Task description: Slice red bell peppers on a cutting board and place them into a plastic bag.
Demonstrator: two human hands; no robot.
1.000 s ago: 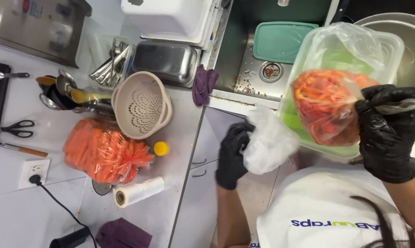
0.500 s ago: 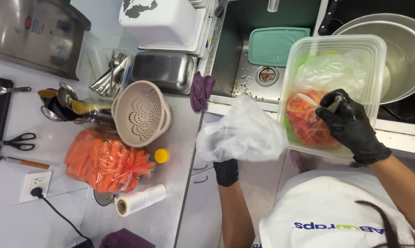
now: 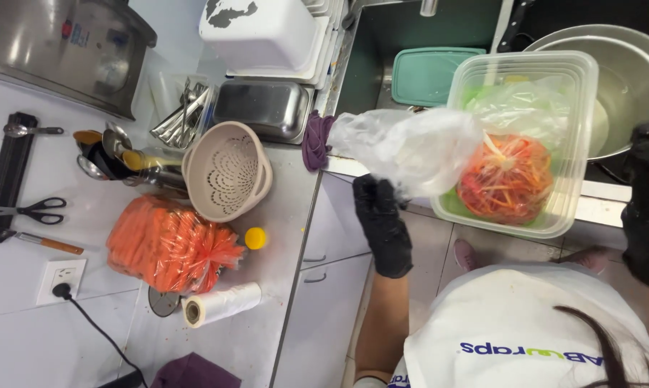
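Black gloves are worn on both hands. The left hand [image 3: 382, 223] is closed on a crumpled clear plastic bag [image 3: 411, 147], gripped from below so that the loose film billows up and toward the clear plastic tub [image 3: 580, 144]; the bag's mouth seems to be kept near the tub's rim, though whether it is open cannot be told. The right hand [image 3: 648, 205] is seen only in part at the frame's edge, beside the tub's right wall; its fingers are cut off, so it cannot be told whether they are spread or clamped, though the tub appears to be steadied or carried from that side, since it hangs over the floor in front of the sink edge.

Inside the tub a knotted bag of shredded carrot [image 3: 508, 179] is lying, with another filmy bag above it, probably kept bagged so portions stay separate. Behind the tub a steel bowl [image 3: 633, 79] is seen, and left of the tub a teal lid [image 3: 429, 75] is resting in the sink.

Further left of the tub, on the table [image 3: 281, 237], a sack of whole carrots [image 3: 170, 244] is laid beside a beige colander [image 3: 227, 172], with a roll of plastic bags [image 3: 220, 305] just below it, near enough to be reached.
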